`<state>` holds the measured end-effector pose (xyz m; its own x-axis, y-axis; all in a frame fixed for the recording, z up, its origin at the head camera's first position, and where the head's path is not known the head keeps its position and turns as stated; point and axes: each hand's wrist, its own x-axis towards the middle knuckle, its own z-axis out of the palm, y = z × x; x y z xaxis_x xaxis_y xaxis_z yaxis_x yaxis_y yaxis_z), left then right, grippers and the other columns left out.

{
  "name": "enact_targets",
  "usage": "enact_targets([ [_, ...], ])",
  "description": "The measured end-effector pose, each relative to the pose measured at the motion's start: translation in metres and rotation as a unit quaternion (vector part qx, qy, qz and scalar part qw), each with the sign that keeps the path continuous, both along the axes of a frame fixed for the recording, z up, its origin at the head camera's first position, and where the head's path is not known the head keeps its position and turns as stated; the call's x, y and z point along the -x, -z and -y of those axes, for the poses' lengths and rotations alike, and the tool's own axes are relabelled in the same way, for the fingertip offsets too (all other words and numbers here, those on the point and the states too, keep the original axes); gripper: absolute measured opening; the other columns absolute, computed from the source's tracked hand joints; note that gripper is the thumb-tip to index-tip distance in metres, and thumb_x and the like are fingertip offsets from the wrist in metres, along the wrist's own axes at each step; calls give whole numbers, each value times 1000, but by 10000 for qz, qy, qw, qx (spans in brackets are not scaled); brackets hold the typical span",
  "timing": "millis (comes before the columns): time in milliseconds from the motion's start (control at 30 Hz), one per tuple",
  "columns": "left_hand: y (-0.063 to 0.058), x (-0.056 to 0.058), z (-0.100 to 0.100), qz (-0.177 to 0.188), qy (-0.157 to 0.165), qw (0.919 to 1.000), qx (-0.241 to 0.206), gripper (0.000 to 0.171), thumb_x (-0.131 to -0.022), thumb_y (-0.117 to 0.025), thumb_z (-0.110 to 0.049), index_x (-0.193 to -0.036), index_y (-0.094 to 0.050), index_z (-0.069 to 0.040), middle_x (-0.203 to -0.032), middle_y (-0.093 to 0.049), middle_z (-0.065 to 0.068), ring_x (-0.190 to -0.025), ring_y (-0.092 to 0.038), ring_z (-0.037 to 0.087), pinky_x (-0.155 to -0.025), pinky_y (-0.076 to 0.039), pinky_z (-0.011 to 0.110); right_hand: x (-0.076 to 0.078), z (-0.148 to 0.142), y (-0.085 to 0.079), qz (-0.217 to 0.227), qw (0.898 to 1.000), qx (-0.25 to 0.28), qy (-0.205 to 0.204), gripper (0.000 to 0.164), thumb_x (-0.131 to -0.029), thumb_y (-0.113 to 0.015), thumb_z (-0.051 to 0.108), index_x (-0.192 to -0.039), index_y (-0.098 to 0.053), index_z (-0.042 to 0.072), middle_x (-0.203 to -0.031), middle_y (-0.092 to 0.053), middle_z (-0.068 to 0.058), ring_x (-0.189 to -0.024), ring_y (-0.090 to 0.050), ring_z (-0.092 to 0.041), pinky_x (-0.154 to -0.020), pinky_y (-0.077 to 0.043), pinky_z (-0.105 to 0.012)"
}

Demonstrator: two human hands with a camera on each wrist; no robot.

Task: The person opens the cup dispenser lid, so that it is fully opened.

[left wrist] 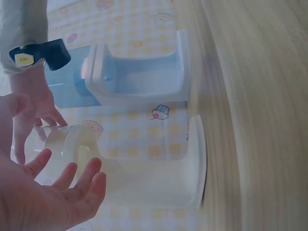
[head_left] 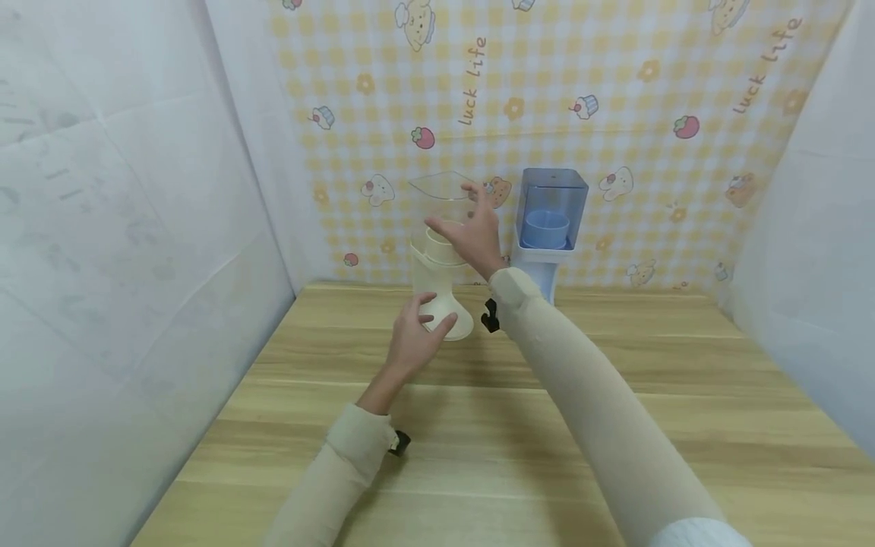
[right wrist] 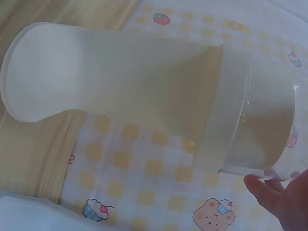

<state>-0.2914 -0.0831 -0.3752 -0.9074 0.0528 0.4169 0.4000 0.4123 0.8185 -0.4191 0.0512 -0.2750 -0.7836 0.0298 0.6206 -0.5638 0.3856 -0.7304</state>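
A cream dispenser-like stand (head_left: 434,277) with a round foot and a clear upper container (head_left: 431,199) stands near the patterned backdrop. A cream ring-shaped part (right wrist: 267,120) shows inside the clear container. My right hand (head_left: 473,232) is at the container's right front, thumb and fingers spread apart, fingertips at its clear wall; I cannot tell how firmly they touch. My left hand (head_left: 417,334) is in front of the stand's foot, fingers parted and slightly bent, with nothing held. In the left wrist view, the left hand (left wrist: 57,197) overlaps part of the cream stand.
Right of the cream stand is a similar blue-and-white dispenser (head_left: 549,216) with a tinted clear top, partly behind the right forearm. Both stand on a wood-grain table (head_left: 478,448). A yellow-checked cloth (head_left: 547,83) hangs behind, with a white sheet (head_left: 123,228) on the left.
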Motion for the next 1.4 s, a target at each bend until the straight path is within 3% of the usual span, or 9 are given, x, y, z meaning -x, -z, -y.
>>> enact_targets([
  [233, -4, -4, 6, -8, 168, 9998, -82, 63, -93, -69, -35, -141, -45, -2, -143, -48, 17, -113, -59, 42, -89, -54, 51, -10, -10, 1, -114, 9995, -66, -291, 83, -75, -87, 38, -142, -42, 21, -145, -45, -8, -123, -50, -25, -100, -47, -43],
  [400, -4, -6, 9, -64, 233, 9996, -176, 65, -93, -69, -30, -142, -41, 2, -144, -46, 22, -115, -57, 46, -91, -52, 56, -21, -18, 1, 84, 9991, -105, -393, 85, -73, -88, 39, -143, -42, 24, -145, -46, -7, -121, -55, -29, -97, -50, -44],
  [633, -6, -18, 7, -13, 276, 9986, -446, 80, -90, -73, -29, -148, -27, 1, -145, -39, 26, -118, -53, 47, -91, -51, 59, -39, -30, 5, 31, 9972, -21, -741, 87, -74, -88, 40, -146, -41, 26, -149, -44, -4, -119, -57, -31, -92, -53, -44],
  [833, -13, -24, 10, -116, 199, 9989, -398, 80, -90, -72, -31, -149, -27, -1, -145, -36, 24, -121, -49, 45, -91, -50, 59, -59, -44, 4, -14, 9950, -156, -985, 87, -77, -86, 35, -149, -38, 26, -148, -44, -4, -118, -58, -31, -87, -55, -46],
  [1000, -14, -26, 14, 11, 312, 9991, -295, 82, -91, -72, -35, -150, -26, -2, -147, -34, 24, -123, -47, 44, -92, -51, 56, -72, -55, 0, 148, 9934, -199, -1118, 85, -78, -86, 31, -148, -39, 28, -145, -46, -4, -118, -59, -29, -85, -56, -44],
  [1200, -13, -29, 18, 130, 423, 9986, -306, 88, -89, -72, -42, -151, -24, -2, -148, -32, 22, -124, -43, 44, -93, -49, 59, -89, -68, -1, 114, 9882, -102, -1521, 86, -80, -84, 12, -151, -36, 19, -148, -45, -10, -119, -59, -33, -87, -55, -49],
  [1267, -12, -30, 18, 209, 463, 9983, -272, 92, -88, -72, -47, -152, -23, -4, -149, -31, 21, -126, -42, 44, -93, -49, 59, -102, -73, -5, 98, 9859, -100, -1665, 86, -80, -82, 8, -151, -35, 15, -147, -45, -14, -120, -59, -36, -89, -54, -52],
  [1400, -12, -32, 20, 418, 510, 9977, -152, 97, -85, -73, -54, -155, -21, -11, -151, -31, 18, -129, -41, 43, -95, -48, 59, -109, -82, -4, -14, 9786, -3, -2058, 85, -81, -84, 19, -150, -35, 14, -146, -47, -13, -119, -60, -36, -88, -56, -44],
])
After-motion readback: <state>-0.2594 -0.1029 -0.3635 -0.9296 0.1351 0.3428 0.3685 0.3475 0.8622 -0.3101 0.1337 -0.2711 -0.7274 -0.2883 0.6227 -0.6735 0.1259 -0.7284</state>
